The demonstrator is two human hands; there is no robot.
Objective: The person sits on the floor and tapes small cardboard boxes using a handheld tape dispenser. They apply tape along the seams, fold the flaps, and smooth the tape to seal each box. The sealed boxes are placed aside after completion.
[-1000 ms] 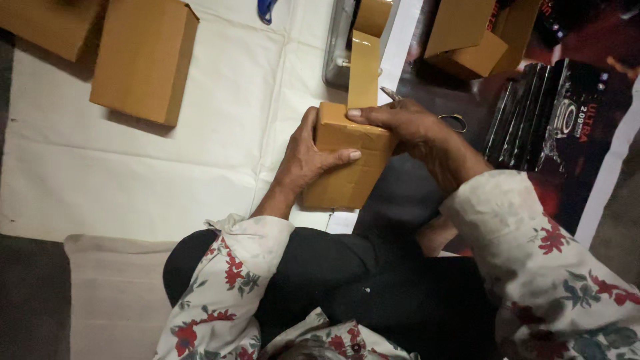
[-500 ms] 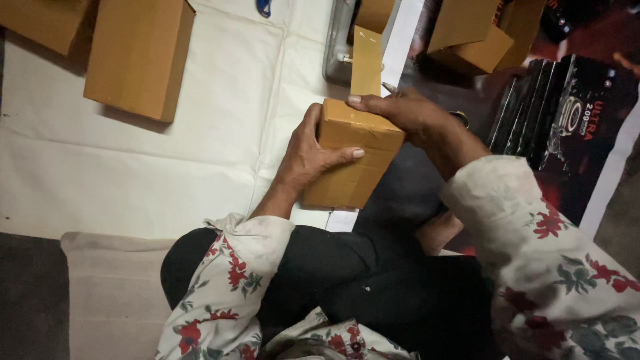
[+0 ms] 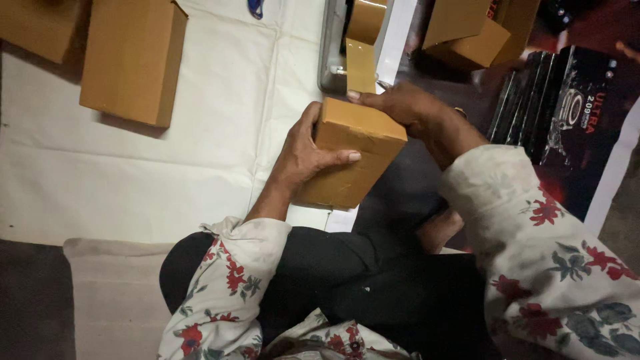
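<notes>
On a white cloth [image 3: 167, 173] spread over the floor, a small brown carton [image 3: 353, 157] sits mid-scene above the lap, the left hand [image 3: 303, 157] clasping its left side, the right hand [image 3: 400, 107] pressing brown tape [image 3: 361, 63] onto its far edge, with another carton [image 3: 133, 60] far left.

My packing spot on the floor, white sheet [image 3: 167, 167] spread out, brown cardboard boxes [image 3: 133, 60] around, tape roll [image 3: 365, 20], stacked dark product cartons [image 3: 567, 100]

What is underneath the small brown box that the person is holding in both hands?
Under the small brown box show a white sheet and the dark-clothed lap. The left hand and right hand grip it; its underside is hidden.
</notes>
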